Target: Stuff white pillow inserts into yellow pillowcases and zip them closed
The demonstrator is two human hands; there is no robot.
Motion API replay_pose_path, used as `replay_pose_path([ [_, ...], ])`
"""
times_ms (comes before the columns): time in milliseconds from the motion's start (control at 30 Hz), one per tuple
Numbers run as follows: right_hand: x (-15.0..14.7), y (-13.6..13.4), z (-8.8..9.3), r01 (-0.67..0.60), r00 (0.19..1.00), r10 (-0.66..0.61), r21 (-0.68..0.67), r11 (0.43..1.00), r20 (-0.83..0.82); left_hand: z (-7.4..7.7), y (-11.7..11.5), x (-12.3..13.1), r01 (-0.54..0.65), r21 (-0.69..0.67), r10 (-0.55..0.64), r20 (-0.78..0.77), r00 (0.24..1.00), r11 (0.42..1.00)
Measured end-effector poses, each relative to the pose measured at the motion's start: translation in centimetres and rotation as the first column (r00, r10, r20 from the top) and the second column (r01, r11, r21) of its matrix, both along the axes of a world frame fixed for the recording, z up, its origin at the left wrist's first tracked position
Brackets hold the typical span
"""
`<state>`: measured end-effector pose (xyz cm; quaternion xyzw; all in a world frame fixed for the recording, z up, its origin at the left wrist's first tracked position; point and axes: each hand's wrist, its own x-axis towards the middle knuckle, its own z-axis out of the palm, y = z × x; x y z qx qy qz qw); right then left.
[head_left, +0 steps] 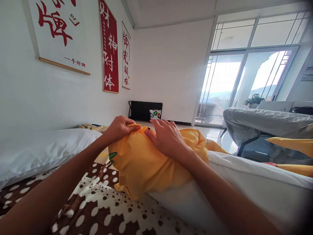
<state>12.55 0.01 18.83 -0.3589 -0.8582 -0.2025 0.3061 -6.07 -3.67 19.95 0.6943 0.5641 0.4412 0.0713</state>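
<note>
Scrolls [111, 49] hang on a white wall [58, 98] – glass doors [221, 85] glow.

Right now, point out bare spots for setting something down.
The dotted blanket is bare between the left forearm and the yellow cloth; the pillow is bare beyond that forearm. Crowded: the cloth's far side, where the left hand and right hand sit close together.

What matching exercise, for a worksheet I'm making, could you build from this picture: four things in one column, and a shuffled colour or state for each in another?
Column one:
1. Left hand
2. Cloth
3. Spotted blanket
4. Middle hanging scroll

Column two:
A. brown and white
B. red with white characters
C. pinching fabric
D. orange-yellow

Right pairs: 1-C; 2-D; 3-A; 4-B
</note>
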Motion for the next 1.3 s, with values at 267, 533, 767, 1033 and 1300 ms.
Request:
replay_pose_path([
  [267,1.3,5.4,-0.4,0.136,0.977,-0.158,-0.153,0.979,-0.141,0.1,-1.8,-2.9,-0.055,0.061,0.057,-0.026,0.998,0.997],
  [533,3.3,4.5,0.2,0.15,0.988,-0.151,-0.091,0.985,-0.011,-1.8,-1.5,-5.5,0.179,-0.011,-0.172,0.221,0.96,0.984],
  [767,4.4,4.8,0.2,0.099,0.992,-0.094,0.05,0.994,-0.087,-1.0,-2.0,-2.7,0.156,0.223,-0.244,0.455,0.856,0.962],
  [1033,4.7,4.1,-1.0,0.06,0.996,-0.059,0.012,0.998,-0.063,-2.6,0.5,-4.6,0.259,0.256,-0.359,0.523,0.773,0.931],
  [1300,3.6,3.5,-2.1,0.001,0.982,0.056,0.301,0.954,-0.181,-7.3,2.9,-4.0,0.365,0.004,-0.341,0.368,0.865,0.931],
])
